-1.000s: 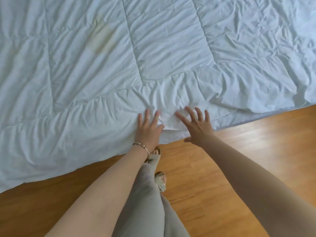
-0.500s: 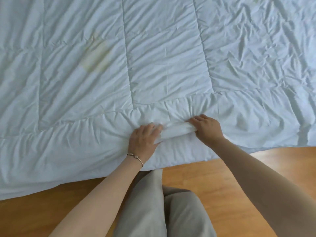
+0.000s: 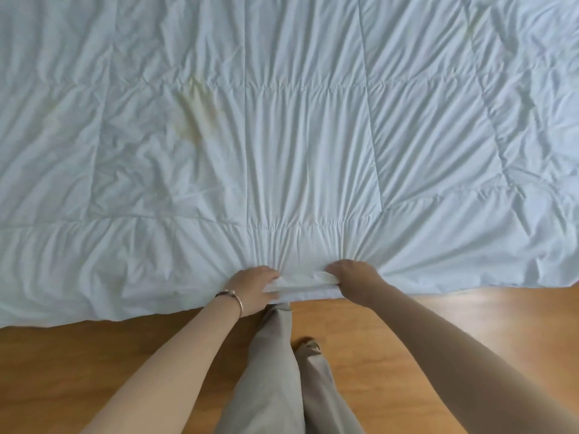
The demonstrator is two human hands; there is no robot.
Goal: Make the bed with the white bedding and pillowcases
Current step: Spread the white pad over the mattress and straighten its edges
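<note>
A white quilted duvet (image 3: 297, 145) fills the upper two thirds of the head view, its near edge hanging over the wooden floor. It has a faint yellowish stain left of the middle. My left hand (image 3: 253, 289), with a bracelet on the wrist, grips the bunched near edge. My right hand (image 3: 351, 278) grips the same edge just to the right. A folded ridge of fabric (image 3: 302, 281) is stretched between the two hands. Tight creases fan out from the hands across the duvet.
A wooden floor (image 3: 423, 314) runs along the whole near side of the duvet. My legs in beige trousers (image 3: 275, 371) and one foot in a sandal (image 3: 308, 346) stand on it below the hands.
Both hands went from lying flat on the duvet's edge to gripping it. The edge is now gathered between them and drawn taut towards me, with straight creases across the duvet.
</note>
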